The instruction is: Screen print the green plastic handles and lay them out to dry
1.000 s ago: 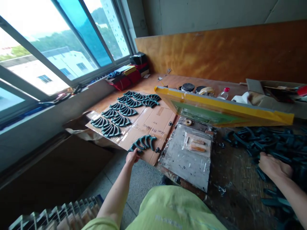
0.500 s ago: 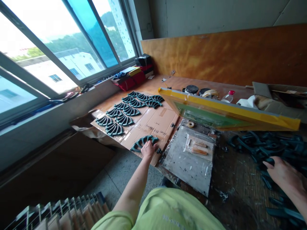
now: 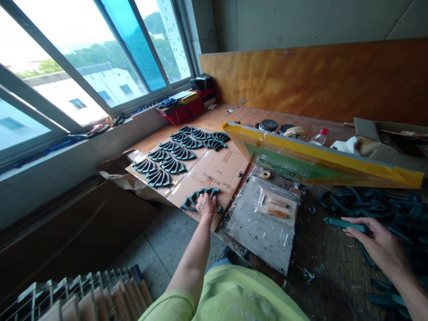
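My left hand (image 3: 206, 205) rests on top of a dark teal arched moulded plastic part (image 3: 191, 200), its fingers gripping the part's curve. That part lies at the near edge of a taped cardboard sheet (image 3: 214, 176). Several more fan-shaped parts (image 3: 172, 166) lie beyond it in rows on the cardboard. My right hand (image 3: 377, 240) pinches one end of a straight teal plastic bar (image 3: 344, 224) between thumb and fingers. The bar is held just in front of a heap of loose teal plastic parts (image 3: 377, 206).
A raised yellow-taped screen-printing frame (image 3: 321, 156) with green mesh spans the bench. Beneath it lies a plastic-covered board (image 3: 254, 236) holding a bagged item. Ink tins (image 3: 268, 125), a red-capped bottle (image 3: 319, 137) and a plywood backboard (image 3: 301, 80) stand behind.
My left hand has come down onto the arched part and now holds it flat on the cardboard. My right hand has lifted a teal bar from the heap and moved left.
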Available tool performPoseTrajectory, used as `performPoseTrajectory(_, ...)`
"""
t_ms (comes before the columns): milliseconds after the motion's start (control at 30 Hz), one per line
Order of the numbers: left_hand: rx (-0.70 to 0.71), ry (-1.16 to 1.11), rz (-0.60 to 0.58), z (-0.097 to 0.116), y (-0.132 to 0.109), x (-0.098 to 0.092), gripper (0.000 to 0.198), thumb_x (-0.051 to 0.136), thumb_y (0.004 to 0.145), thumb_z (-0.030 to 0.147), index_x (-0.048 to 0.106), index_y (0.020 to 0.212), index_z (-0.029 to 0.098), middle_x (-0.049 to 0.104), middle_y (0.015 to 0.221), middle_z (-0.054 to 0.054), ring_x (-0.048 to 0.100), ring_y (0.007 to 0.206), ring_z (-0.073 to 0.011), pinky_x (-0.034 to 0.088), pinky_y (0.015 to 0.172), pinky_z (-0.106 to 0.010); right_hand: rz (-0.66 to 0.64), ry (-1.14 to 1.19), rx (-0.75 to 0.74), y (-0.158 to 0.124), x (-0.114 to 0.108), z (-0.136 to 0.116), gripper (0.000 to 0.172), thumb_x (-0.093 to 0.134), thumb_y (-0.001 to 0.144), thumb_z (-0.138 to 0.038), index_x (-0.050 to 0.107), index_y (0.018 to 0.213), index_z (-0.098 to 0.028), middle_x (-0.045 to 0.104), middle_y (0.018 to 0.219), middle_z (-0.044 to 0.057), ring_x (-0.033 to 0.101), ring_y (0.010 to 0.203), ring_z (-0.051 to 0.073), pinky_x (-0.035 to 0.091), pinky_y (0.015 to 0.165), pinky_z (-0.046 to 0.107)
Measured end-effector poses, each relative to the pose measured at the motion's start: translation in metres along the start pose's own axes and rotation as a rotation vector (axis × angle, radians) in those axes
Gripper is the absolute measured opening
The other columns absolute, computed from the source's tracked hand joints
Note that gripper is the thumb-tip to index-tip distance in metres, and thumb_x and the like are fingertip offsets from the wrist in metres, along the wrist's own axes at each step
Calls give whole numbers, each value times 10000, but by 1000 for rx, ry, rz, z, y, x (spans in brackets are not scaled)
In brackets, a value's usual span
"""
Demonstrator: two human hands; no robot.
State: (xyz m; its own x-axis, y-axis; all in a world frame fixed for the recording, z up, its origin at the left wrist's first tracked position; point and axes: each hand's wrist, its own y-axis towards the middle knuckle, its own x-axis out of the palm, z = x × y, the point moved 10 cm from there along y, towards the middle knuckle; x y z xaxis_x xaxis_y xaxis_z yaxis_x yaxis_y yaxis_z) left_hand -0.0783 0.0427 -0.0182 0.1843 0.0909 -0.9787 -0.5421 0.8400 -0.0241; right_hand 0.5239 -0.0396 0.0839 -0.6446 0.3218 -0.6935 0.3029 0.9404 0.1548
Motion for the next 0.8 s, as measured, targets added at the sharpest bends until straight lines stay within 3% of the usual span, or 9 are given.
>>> performPoseTrajectory(100, -62, -6, 85, -7, -13, -8, 543, 490, 850, 566, 558, 1208, 163, 538, 1307, -185, 469, 1228, -344, 369, 985, -490, -111, 375, 66, -6, 28, -38, 362, 723, 684, -537, 573, 754, -215, 730, 1022, 139, 718, 759, 270, 614, 717, 427)
performPoseTrajectory(233, -217, -45, 144, -22, -32, -8, 735, 447, 826, 664, 435, 1363, 161, 308, 1521, -216, 282, 1377, -389, 209, 1090, -597, -175, 338, -124, -8, 70, -86, 354, 687, 773, -479, 679, 992, -202, 720, 1089, 100, 687, 973, 267, 558, 905, 467)
performPoseTrajectory(333, -297, -74, 102, -28, -37, 1, 750, 453, 799, 697, 454, 1358, 197, 255, 1556, -214, 225, 1406, -419, 178, 1081, -650, -244, 280, -297, -10, 111, -109, 338, 621, 851, -395, 689, 1136, -226, 700, 1157, 80, 649, 1078, 254, 498, 1004, 464)
performPoseTrajectory(433, -290, -75, 76, -24, -32, 6, 700, 499, 783, 665, 492, 1332, 230, 308, 1543, -181, 238, 1397, -433, 203, 1064, -667, -291, 226, -436, -9, 147, -120, 281, 574, 879, -317, 716, 1108, -238, 701, 1129, 73, 651, 1056, 245, 509, 989, 451)
performPoseTrajectory(533, -286, -68, 67, -22, -23, 9, 650, 529, 773, 635, 541, 1275, 223, 395, 1497, -159, 268, 1381, -433, 211, 1075, -652, -294, 132, -550, -8, 170, -127, 298, 506, 906, -236, 718, 1114, -241, 704, 1087, 74, 647, 1023, 242, 526, 952, 452)
performPoseTrajectory(667, -289, -65, 55, -24, -15, 11, 572, 541, 781, 587, 595, 1163, 164, 485, 1411, -198, 337, 1330, -451, 262, 1045, -642, -240, -91, -685, -14, 183, -139, 324, 466, 921, -182, 727, 1105, -237, 712, 1013, 86, 619, 989, 267, 521, 906, 465)
performPoseTrajectory(800, -224, -75, 43, -27, -8, 9, 530, 575, 773, 545, 617, 1102, 132, 540, 1344, -219, 420, 1260, -433, 326, 1005, -605, -193, -216, -716, -25, 189, -141, 351, 420, 947, -174, 712, 1137, -215, 707, 1023, 92, 626, 958, 260, 514, 884, 437)
